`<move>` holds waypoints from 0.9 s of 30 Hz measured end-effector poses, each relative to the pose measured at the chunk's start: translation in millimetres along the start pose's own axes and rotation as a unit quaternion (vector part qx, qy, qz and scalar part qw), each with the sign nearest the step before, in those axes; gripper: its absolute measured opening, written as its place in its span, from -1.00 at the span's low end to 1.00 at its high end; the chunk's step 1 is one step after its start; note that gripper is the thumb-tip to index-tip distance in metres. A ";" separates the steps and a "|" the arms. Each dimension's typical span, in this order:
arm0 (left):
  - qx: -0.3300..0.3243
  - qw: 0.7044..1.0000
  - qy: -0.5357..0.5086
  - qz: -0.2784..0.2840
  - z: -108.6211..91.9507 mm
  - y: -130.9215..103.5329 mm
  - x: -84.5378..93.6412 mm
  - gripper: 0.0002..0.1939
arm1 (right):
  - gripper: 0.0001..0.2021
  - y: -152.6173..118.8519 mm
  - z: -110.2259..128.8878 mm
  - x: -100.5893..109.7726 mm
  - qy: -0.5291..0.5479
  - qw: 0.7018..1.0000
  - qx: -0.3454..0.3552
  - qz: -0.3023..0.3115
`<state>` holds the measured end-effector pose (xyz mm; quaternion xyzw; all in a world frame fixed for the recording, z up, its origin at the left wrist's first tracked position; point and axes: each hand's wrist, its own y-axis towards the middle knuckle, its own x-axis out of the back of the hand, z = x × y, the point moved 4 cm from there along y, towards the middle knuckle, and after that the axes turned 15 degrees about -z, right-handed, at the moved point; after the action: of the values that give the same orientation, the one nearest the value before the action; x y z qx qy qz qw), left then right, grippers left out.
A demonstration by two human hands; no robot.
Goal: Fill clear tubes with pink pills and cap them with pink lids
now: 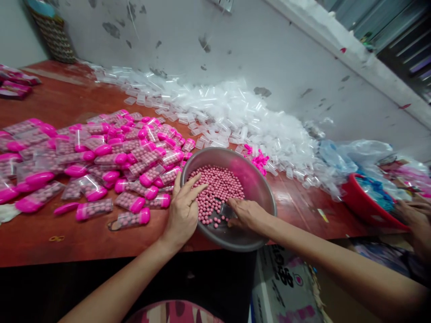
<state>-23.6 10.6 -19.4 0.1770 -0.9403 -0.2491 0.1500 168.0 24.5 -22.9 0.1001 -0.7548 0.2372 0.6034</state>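
Note:
A grey bowl [272, 202] with small round pink beads [217, 181] in it sits at the table's front edge. Over its left rim lies my left hand [183, 211], touching the bowl with its fingers stretched apart above the beads. Inside the bowl, my right hand [247, 215] is closed on a small clear container [225, 210] low among the beads. The container's far part is hard to make out. To the left, clear bottles [131, 202] with bright pink caps lie in a heap, filled with similar beads.
Empty clear containers [235, 103] are piled along the wall. Small pink pieces [257, 159] lie just behind the bowl. At right, another person's hand [414, 220] is by a red basin [353, 202] holding blue plastic. A woven basket [54, 36] stands back left; a printed box [283, 287] is below.

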 end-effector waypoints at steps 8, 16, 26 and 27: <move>0.010 1.000 0.004 0.003 -2.2 -0.4 0.6 -0.47 | -0.73 29.8 12.0 0.5 0.012 1.000 0.020 -0.013; 0.006 1.000 0.004 0.004 -2.1 -0.2 0.2 -0.47 | -0.60 69.3 31.5 3.1 0.086 0.994 0.036 -0.062; -0.001 1.000 0.016 0.005 -2.3 0.0 -0.7 -0.52 | -0.72 75.7 42.5 6.0 0.265 0.958 0.057 -0.098; -0.002 1.000 0.015 0.003 -2.0 0.0 -0.8 -0.52 | -0.73 75.7 43.4 6.4 0.290 0.950 0.058 -0.100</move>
<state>-22.1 10.1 -17.9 0.1777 -0.9379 -0.2475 0.1656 95.8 70.2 -41.6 0.1371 -0.5186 0.2378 0.8097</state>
